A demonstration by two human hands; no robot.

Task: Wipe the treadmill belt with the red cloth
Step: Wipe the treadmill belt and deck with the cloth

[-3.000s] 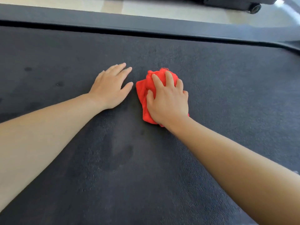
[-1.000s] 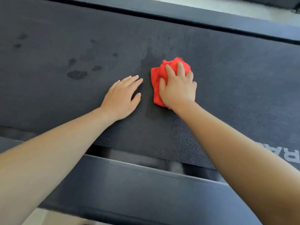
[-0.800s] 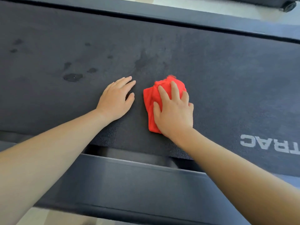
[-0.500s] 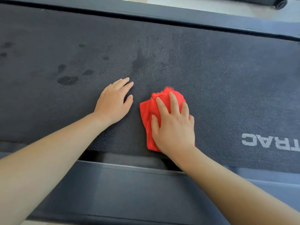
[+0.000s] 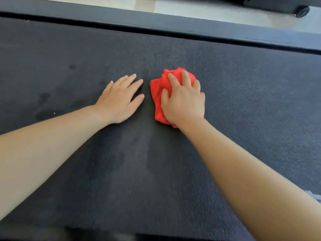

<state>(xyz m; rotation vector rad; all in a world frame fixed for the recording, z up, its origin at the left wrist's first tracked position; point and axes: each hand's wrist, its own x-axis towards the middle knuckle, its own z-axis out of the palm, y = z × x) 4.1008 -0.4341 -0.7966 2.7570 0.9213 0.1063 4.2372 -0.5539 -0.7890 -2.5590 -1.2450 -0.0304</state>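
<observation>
Far left, the treadmill belt (image 5: 243, 105) carries dark damp-looking patches (image 5: 46, 113) and a smaller round spot (image 5: 72, 66) further back. Next, the left hand (image 5: 119, 100) rests palm down on the belt, fingers straight and slightly spread, thumb out towards the cloth, holding nothing. Just beside it, apart by a narrow strip of belt, lies the red cloth (image 5: 157, 94), bunched into a wad on the belt near mid-width. The right hand (image 5: 182, 101) sits on top of the wad and presses it down, fingers bent over its far edge and thumb along its left side, so that it grips the fabric. A darker streak (image 5: 135, 153) runs between the two forearms. Beyond the belt runs the dark side rail (image 5: 191, 26), then pale floor (image 5: 208, 11). A small black wheel (image 5: 303, 12) shows at top right.
</observation>
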